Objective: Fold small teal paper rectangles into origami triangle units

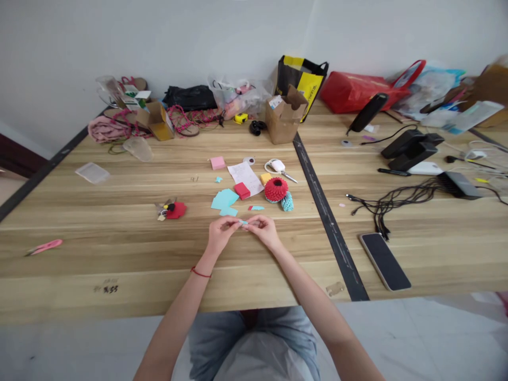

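Note:
Between the fingertips of my left hand (222, 231) and my right hand (263, 229) is a small light-blue piece of folded paper (243, 223), pinched from both sides. Just beyond them lie loose light-blue paper sheets (224, 200) and a short row of folded red and blue pieces (256, 208). A red paper stack (242, 190) rests on a white written sheet (246, 177). Further right stands a round red model of folded paper (276, 189), with a light-blue folded paper part (287, 201) against it.
Scissors (286, 172), a pink paper stack (217, 163) and a yellow one (265, 179) lie behind. Keys (163, 210) beside red paper (177, 210) and a pink cutter (44, 247) are leftward. A phone (384, 261) and black cables (387, 211) lie right of a dark strip (329, 217).

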{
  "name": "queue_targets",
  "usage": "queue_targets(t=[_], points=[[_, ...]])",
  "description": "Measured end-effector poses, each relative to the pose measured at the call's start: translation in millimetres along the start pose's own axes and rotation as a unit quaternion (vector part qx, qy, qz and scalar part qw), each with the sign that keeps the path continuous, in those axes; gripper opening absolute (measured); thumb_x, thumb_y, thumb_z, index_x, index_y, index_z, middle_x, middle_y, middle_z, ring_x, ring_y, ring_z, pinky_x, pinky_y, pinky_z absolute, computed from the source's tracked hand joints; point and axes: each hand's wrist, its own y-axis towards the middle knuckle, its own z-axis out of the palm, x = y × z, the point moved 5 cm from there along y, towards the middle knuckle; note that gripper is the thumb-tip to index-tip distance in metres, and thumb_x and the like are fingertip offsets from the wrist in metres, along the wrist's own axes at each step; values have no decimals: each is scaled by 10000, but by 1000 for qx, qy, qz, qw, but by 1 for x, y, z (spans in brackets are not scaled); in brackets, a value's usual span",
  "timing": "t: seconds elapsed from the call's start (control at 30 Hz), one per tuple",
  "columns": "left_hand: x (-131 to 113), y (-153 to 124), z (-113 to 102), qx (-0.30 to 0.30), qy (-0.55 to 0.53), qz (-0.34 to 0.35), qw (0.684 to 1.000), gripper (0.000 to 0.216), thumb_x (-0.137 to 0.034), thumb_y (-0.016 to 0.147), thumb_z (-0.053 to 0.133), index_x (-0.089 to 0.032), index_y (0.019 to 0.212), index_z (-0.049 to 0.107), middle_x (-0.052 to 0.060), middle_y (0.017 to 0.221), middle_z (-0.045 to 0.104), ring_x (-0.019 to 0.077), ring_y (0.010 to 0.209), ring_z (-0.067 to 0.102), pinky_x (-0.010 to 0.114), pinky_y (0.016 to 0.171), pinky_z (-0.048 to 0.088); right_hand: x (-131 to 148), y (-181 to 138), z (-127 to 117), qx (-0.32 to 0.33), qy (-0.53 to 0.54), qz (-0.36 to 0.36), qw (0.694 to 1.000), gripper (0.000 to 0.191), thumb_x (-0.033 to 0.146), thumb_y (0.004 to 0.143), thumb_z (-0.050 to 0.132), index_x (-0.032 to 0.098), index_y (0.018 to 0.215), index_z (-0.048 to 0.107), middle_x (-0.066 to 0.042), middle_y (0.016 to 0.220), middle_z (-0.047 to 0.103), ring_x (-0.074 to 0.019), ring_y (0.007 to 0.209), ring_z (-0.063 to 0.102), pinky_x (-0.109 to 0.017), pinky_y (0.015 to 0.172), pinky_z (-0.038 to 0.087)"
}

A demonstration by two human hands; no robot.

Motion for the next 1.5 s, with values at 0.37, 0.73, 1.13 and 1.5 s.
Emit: queue_targets(t=[0.37, 0.73, 1.13, 1.5], points=[[11, 2, 3, 8, -67, -35, 997, 173, -304, 619, 743, -152, 665, 676, 40, 746, 680, 155, 725, 625, 274, 701, 509, -3, 1, 1, 24, 3, 14, 1000, 269, 380, 618, 756, 187, 768, 642, -27, 713, 717, -179, 679, 686, -278, 671, 552], [13, 0, 9, 33, -4, -9, 999, 167, -309, 727, 642, -150, 738, 593, 32, 746, 640, 145, 710, 606, 265, 695, 485, -4, 1, -1, -15, -65, -20, 998, 267, 404, 676, 710, 181, 669, 561, -5, 530, 645, -139, 472, 603, -235, 498, 471], [12, 2, 3, 59, 66, 13, 996, 147, -304, 772, 602, -160, 740, 597, 47, 784, 657, 166, 771, 618, 284, 730, 483, 1, 0, -1, 10, -175, -85, 981, 204, 382, 807, 571, 186, 792, 623, -39, 704, 685, -162, 587, 644, -268, 586, 516], [15, 0, 7, 75, 95, 15, 993, 125, -290, 806, 550, -169, 802, 581, 32, 786, 638, 153, 750, 614, 268, 719, 478, -10, 3, -7, -1, -138, -33, 990, 252, 415, 722, 658, 165, 734, 631, -33, 577, 668, -163, 518, 637, -252, 521, 503]])
